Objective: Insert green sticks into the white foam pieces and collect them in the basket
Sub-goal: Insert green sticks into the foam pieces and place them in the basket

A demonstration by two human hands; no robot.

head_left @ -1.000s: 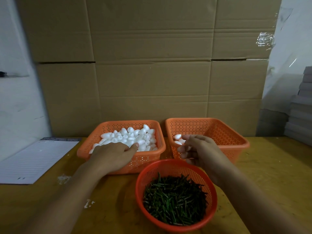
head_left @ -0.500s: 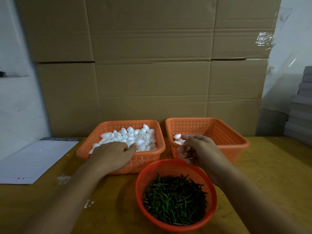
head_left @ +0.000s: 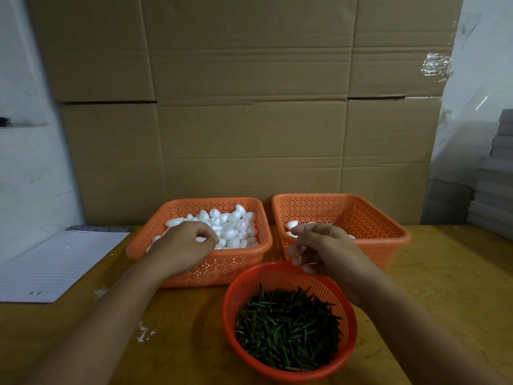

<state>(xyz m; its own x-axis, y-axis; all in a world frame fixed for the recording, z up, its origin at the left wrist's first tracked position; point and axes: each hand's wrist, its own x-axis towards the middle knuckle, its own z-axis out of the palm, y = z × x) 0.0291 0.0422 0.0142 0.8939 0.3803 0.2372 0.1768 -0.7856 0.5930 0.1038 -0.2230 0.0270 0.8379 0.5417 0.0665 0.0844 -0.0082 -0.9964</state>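
Note:
My left hand (head_left: 181, 245) is over the left orange basket (head_left: 249, 254), which is heaped with white foam pieces (head_left: 231, 226). Its thumb and curled fingers pinch one foam piece (head_left: 200, 239). My right hand (head_left: 322, 250) hovers over the front left corner of the right orange basket (head_left: 388, 240), just behind the round red basket (head_left: 349, 343) full of green sticks (head_left: 286, 329). Its fingers are spread and loosely curled, and I can make out nothing held in them. A few foam pieces (head_left: 291, 224) lie in the right basket, partly hidden by that hand.
A lined paper pad (head_left: 55, 262) lies at the left on the wooden table (head_left: 444, 287). Flattened cardboard (head_left: 249, 107) stands upright right behind the baskets. Grey stacked boards (head_left: 497, 190) sit at the far right. White foam crumbs (head_left: 144, 333) are scattered near my left forearm.
My left hand has curled its fingers and lifted a foam piece out of the pile. My right hand has drawn back a little from the right basket toward the stick basket.

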